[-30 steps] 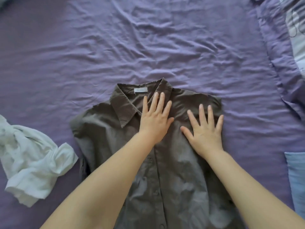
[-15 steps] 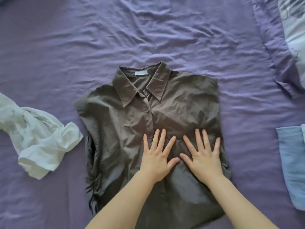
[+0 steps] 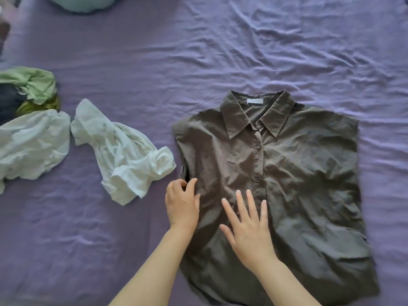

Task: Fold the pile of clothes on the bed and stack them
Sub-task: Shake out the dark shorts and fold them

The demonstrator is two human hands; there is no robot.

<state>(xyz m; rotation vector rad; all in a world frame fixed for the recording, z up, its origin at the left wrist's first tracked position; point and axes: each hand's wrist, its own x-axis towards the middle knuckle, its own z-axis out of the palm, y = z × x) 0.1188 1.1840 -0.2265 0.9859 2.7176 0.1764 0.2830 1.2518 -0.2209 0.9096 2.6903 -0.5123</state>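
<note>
The shirt [image 3: 287, 173], a dark olive-brown collared button-up, lies face up and spread flat on the purple sheet [image 3: 132, 51], collar away from the person, placket buttoned down the middle. The right hand [image 3: 249, 228] rests flat on the front just left of the placket, fingers straight and spread, holding nothing. The left hand [image 3: 182, 204] sits at the shirt's left edge below the armhole, fingers curled at the side seam with the thumb on the cloth; it looks to be gathering or pinching that edge, though whether it has a firm hold cannot be told. The fabric appears thin, light and limp, a woven cotton or similar that creases readily and carries wrinkles across the front; it will likely drape and sag when lifted rather than keep a shape, and slide little on the sheet. The collar and the buttoned placket seem the only stiffer parts. A sound place to take hold is probably along the side seam and shoulder, two points on one edge, so the side can be turned in toward the placket while the flat hand pins the middle. To the left lie a crumpled white top [image 3: 125, 155], another white garment [image 3: 31, 146], and a green and dark heap [image 3: 28, 91], all unfolded.
</note>
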